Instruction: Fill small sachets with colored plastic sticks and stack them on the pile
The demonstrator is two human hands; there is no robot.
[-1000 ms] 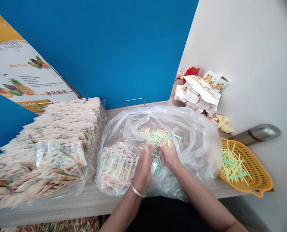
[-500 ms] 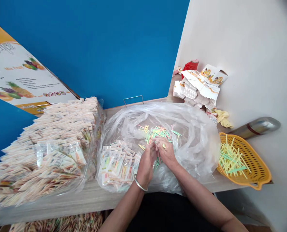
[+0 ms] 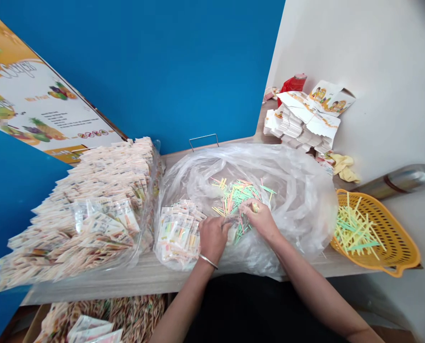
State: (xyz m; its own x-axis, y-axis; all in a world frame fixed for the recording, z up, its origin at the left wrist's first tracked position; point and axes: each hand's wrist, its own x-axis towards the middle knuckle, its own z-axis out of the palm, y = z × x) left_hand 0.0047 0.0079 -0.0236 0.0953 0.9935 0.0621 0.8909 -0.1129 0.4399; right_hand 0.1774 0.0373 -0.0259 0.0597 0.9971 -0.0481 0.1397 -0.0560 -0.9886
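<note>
Room: We look down on a wooden table standing between a blue wall and a white wall.

Landmark: A clear plastic bag lies open in the middle of the table, and we place everything else from it.

Left of the bag: We find a large heap of printed sachets in clear wrap, with a fruit poster above it.

Right of the bag: We find a yellow plastic basket holding loose pastel sticks, and a steel cylinder just behind the basket.

Beyond the bag: We find opened printed cartons, a red packet, a crumpled yellow cloth, and a wire handle close to the bag's far edge.

Below the bag: We find more sachets in a box under the table edge.

Inside the bag: We find a loose pile of thin green, yellow, orange and pink sticks, with a stack of finished packets just left of it.

Left hand: The left hand, with a metal bangle at its wrist, curls at the pile's near edge; we cannot tell what it holds.

Right hand: The right hand rests on the pile, its fingers among the sticks; we cannot tell whether they grip any.

Change: The hands have parted slightly, so each now works a separate spot on the pile.
</note>
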